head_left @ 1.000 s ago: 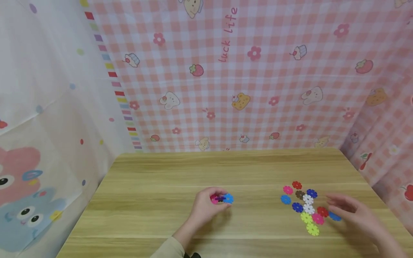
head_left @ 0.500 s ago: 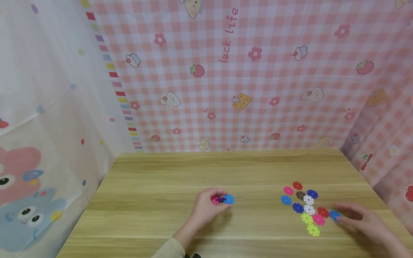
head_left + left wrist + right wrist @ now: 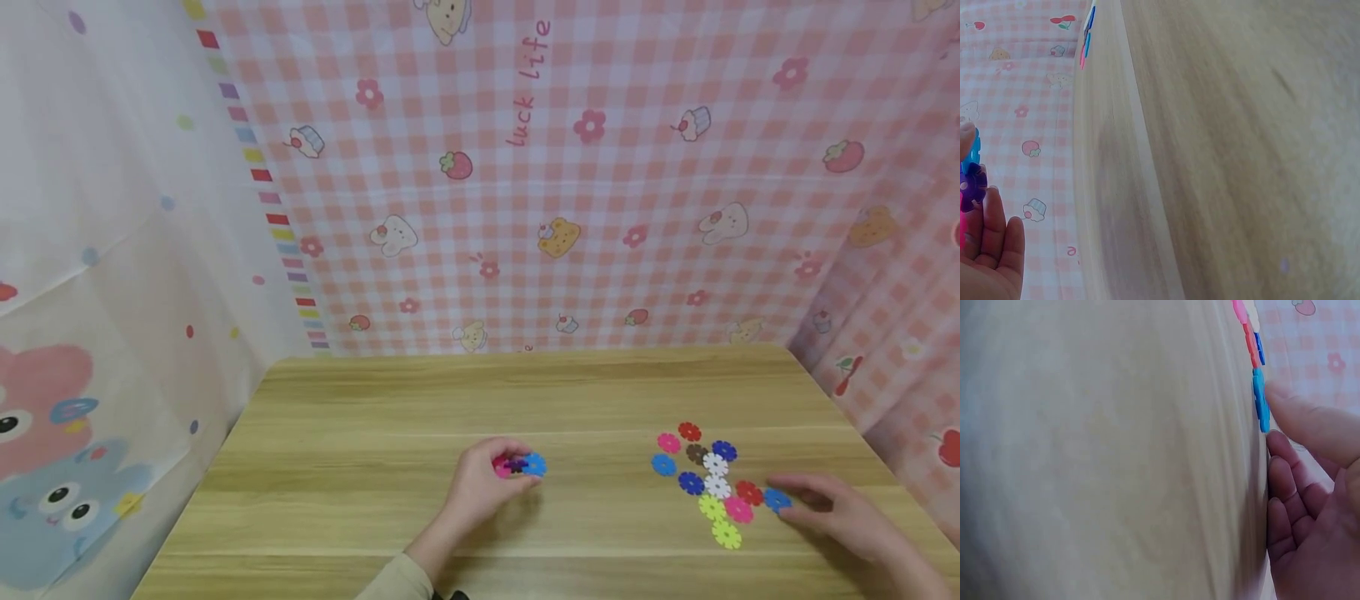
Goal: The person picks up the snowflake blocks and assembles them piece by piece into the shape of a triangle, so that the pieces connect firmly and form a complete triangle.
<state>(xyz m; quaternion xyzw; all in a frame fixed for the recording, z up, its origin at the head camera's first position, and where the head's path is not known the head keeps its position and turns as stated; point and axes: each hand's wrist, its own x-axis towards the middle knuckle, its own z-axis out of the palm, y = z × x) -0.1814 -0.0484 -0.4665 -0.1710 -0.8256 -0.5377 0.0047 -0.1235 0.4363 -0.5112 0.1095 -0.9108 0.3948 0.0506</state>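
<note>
In the head view my left hand (image 3: pixel 480 479) pinches a small joined chain of plastic snowflake discs, with a light blue disc (image 3: pixel 534 464) at its right end. The left wrist view shows the chain's purple disc (image 3: pixel 972 187) between the blue and pink ones, the thumb against the blue. My right hand (image 3: pixel 843 512) is low over the table at the right. Its thumb and forefinger lie about a flat blue snowflake disc (image 3: pixel 777 500), the thumb at the near edge. The right wrist view shows that disc (image 3: pixel 1260 400) edge-on beside the thumb; a firm grip is not visible.
Several loose snowflake discs lie left of my right hand, among them a red disc (image 3: pixel 748 492), a white disc (image 3: pixel 717 487) and a yellow disc (image 3: pixel 726 534). They lie on the wooden table (image 3: pixel 360 400). A pink checked cloth (image 3: pixel 510 200) hangs behind it.
My right hand has shifted slightly right and down, uncovering the blue disc, then closed in a little around it. My left hand still holds the chain in nearly the same place.
</note>
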